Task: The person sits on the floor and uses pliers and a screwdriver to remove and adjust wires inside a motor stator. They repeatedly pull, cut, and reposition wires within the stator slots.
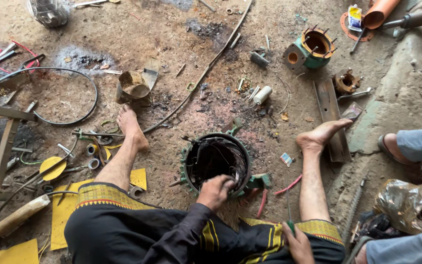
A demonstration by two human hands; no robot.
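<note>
Head view: the left hand's (215,191) fingers (228,185) curl tight over the near rim of the green motor shell (216,164), which sits on the dirt between the person's two bare feet, and the right hand (299,243), nearer the body than the shell, is pressed shut around a thin green-handled tool (289,215). Past the shell lies a white roll (263,94), and farther off stands a green pump part (311,49). Left of the shell lie a yellow sheet (67,210) and a black wire loop (62,98).
</note>
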